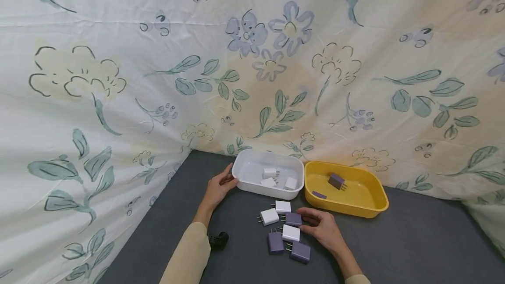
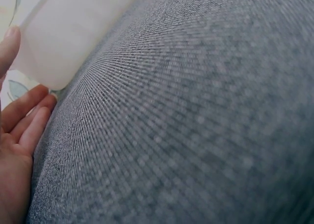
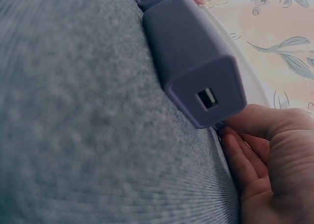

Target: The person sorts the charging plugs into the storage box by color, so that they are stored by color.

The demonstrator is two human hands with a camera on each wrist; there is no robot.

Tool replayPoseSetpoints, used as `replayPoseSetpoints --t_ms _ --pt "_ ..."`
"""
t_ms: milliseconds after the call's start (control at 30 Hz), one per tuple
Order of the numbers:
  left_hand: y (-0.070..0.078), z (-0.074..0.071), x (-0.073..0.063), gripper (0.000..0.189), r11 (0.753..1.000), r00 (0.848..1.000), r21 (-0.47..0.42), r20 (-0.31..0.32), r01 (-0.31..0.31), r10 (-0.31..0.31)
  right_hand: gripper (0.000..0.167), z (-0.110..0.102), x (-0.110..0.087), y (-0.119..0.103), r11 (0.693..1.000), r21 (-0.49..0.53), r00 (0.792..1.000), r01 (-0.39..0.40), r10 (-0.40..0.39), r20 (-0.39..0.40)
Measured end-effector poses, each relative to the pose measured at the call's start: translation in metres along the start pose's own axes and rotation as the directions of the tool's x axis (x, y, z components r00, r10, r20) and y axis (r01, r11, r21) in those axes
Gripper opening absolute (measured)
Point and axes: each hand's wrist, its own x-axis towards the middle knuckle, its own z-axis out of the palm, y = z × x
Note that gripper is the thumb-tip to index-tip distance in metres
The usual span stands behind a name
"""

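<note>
My left hand (image 1: 218, 189) is at the left end of a white plastic basin (image 1: 252, 186), thumb by the front corner and fairly straight fingers along its side. In the left wrist view those fingers (image 2: 37, 118) touch the basin's lower corner. My right hand (image 1: 323, 229) pinches a purple charger plug (image 1: 293, 219) at its right end, index finger above and thumb below. Close by lie white charger plugs (image 1: 269, 217) and two more purple plugs (image 1: 300, 252). In the right wrist view, a purple plug with a USB port (image 3: 196, 52) partly hides the fingertips.
Several white plugs (image 1: 290, 183) lie inside the white basin. Right of it stands a yellow basin (image 1: 355, 209) holding a purple plug (image 1: 336, 181) and another purple piece. A small black object (image 1: 218, 240) lies by the left sleeve. Floral cloth (image 1: 252, 78) hangs behind the dark tabletop (image 1: 426, 240).
</note>
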Motion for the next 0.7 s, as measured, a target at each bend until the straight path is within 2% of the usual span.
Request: replayPoseSetpoints --t_ms 133,233,433,700 --pt "0.016 -0.003 -0.006 0.063 1.0 0.999 0.022 0.041 0.004 -0.005 0.047 0.0 -0.001 -0.001 1.0 0.004 1.0 -0.012 0.012 -0.009" --pt "0.021 -0.004 -0.008 0.063 0.999 0.999 0.038 0.052 0.012 -0.014 0.047 0.0 0.0 0.001 1.0 0.012 1.0 -0.003 0.003 -0.003" --pt "0.023 -0.004 -0.01 0.062 0.999 0.999 0.042 0.041 -0.002 0.001 0.047 -0.002 0.002 0.006 0.999 0.034 1.0 0.019 -0.019 0.011" --pt "0.024 -0.004 -0.01 0.063 0.999 0.999 0.034 0.038 0.003 -0.004 0.047 -0.002 0.003 0.007 0.998 0.057 1.0 0.01 -0.01 0.002"
